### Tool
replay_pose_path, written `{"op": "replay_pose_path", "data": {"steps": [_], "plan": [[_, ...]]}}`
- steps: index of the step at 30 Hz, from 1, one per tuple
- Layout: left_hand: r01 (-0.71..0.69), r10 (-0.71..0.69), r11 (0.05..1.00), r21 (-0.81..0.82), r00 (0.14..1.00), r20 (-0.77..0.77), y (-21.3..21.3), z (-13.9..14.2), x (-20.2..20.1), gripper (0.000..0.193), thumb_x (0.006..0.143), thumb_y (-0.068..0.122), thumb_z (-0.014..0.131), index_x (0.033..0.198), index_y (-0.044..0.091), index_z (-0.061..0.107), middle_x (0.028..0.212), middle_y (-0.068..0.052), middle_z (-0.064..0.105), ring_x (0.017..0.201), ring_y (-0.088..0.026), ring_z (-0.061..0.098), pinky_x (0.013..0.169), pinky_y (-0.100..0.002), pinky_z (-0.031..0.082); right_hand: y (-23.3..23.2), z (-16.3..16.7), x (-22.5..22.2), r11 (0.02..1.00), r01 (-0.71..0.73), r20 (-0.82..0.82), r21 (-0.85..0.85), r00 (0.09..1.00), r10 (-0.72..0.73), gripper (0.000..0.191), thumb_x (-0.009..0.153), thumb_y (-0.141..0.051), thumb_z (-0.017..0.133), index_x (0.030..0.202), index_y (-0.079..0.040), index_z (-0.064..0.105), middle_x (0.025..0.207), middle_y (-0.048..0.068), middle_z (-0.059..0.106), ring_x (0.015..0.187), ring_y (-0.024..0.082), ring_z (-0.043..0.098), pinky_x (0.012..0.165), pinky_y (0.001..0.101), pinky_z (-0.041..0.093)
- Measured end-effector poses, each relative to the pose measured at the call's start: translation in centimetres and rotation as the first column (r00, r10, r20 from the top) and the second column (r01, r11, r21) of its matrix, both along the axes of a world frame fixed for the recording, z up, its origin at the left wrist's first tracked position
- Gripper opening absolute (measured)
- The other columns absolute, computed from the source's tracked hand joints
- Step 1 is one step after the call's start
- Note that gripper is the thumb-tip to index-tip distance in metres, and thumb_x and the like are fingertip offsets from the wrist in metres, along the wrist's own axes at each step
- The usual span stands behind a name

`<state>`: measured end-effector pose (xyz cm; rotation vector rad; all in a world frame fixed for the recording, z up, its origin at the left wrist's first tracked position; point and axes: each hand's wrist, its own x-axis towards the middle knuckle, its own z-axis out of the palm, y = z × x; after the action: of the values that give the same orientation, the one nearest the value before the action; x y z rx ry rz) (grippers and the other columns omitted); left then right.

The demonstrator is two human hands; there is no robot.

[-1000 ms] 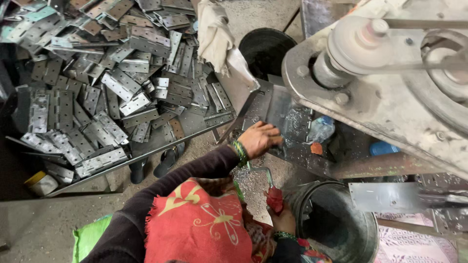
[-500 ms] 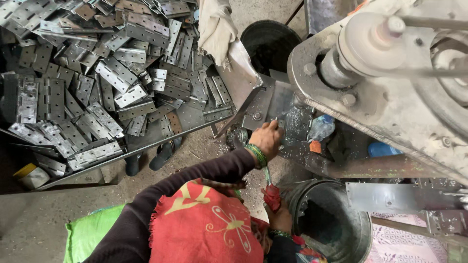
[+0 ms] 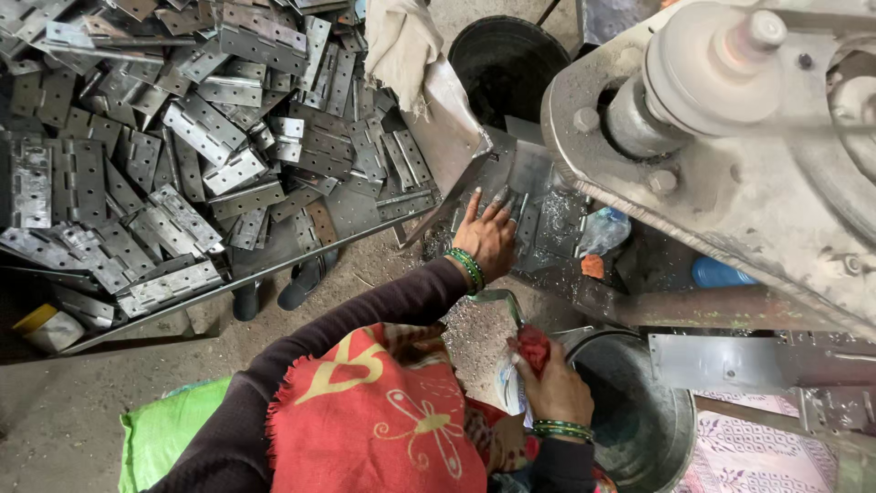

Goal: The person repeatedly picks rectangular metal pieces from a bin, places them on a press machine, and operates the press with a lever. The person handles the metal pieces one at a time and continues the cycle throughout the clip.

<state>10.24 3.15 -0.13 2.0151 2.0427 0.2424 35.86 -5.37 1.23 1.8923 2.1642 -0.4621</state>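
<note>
Left hand (image 3: 488,233) flat, fingers spread, palm down on a grey metal sheet (image 3: 538,205) under the machine (image 3: 730,155); gripping nothing. Green bangles at that wrist, dark sleeve behind. Right hand (image 3: 552,383) clenched on a red rag (image 3: 534,345) together with a pale crumpled bag (image 3: 506,379), just beside the rim of a dark bucket (image 3: 675,402). Bangles on that wrist too. Sheet slanted between the hinge pile and the machine, dusted with shavings, a plastic bottle (image 3: 604,230) and an orange scrap (image 3: 592,266) near its right edge. Hinges (image 3: 182,155) heaped on a counter (image 3: 356,215) to the left, well apart from both hands. White cloth (image 3: 406,50) draped at the pile's upper right, black tub (image 3: 506,59) beyond. Red patterned shawl (image 3: 374,411) in the foreground, green sack (image 3: 164,434) at lower left on the floor.
</note>
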Motion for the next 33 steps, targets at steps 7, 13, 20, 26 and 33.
{"op": "replay_pose_path", "data": {"steps": [7,13,20,26,33], "plan": [[-0.008,-0.009,0.974,0.227,0.997,0.071,0.2,-2.5,-0.4,0.056,0.098,0.042,0.053,0.137,0.002,0.057,0.158,-0.021,0.04,0.152,-0.032,0.029,0.124,-0.063,0.004,-1.6,-12.7,1.2,0.985,0.171,-0.06,-0.017,0.983,-0.172,0.075,0.086,-0.069,0.064,0.134,-0.013,0.048,0.099,0.027,0.073,0.094,0.048,0.071,0.077,0.0581,0.055],[0.042,-0.048,0.968,0.246,0.999,0.021,-0.7,-2.9,0.0,0.058,0.094,0.041,0.053,0.137,0.003,0.056,0.158,-0.02,0.036,0.151,-0.031,0.027,0.121,-0.063,0.0,0.3,-13.1,4.3,0.991,0.057,-0.114,-0.121,0.991,-0.071,0.077,0.083,-0.062,0.071,0.129,-0.007,0.046,0.098,0.03,0.071,0.094,0.049,0.07,0.08,0.0571,0.055],[0.025,-0.028,0.963,0.268,1.0,0.007,-0.2,-3.8,0.6,0.047,0.095,0.028,0.05,0.132,0.002,0.06,0.158,-0.022,0.038,0.149,-0.033,0.029,0.121,-0.065,0.001,0.9,-6.8,3.0,0.998,0.026,0.085,-0.052,0.996,-0.021,0.078,0.083,-0.061,0.07,0.137,-0.009,0.046,0.102,0.026,0.074,0.096,0.045,0.072,0.081,0.0553,0.058],[0.023,-0.038,0.966,0.257,0.998,0.057,-0.8,-4.0,0.3,0.045,0.096,0.024,0.05,0.132,0.0,0.061,0.155,-0.021,0.047,0.151,-0.033,0.036,0.127,-0.063,0.003,-1.3,-15.6,2.2,0.972,0.232,-0.067,-0.035,0.97,-0.234,0.075,0.082,-0.05,0.075,0.142,-0.017,0.044,0.108,0.025,0.072,0.099,0.049,0.069,0.085,0.058,0.055],[0.017,-0.018,0.948,0.319,1.0,0.0,-1.2,-3.6,0.4,0.037,0.095,0.019,0.048,0.126,0.004,0.064,0.155,-0.019,0.045,0.15,-0.032,0.034,0.122,-0.067,-0.001,0.0,-11.3,3.1,0.986,0.09,-0.064,-0.141,0.993,-0.1,0.097,0.083,-0.047,0.078,0.154,-0.009,0.024,0.109,0.032,0.069,0.102,0.051,0.067,0.088,0.0558,0.055]]}}
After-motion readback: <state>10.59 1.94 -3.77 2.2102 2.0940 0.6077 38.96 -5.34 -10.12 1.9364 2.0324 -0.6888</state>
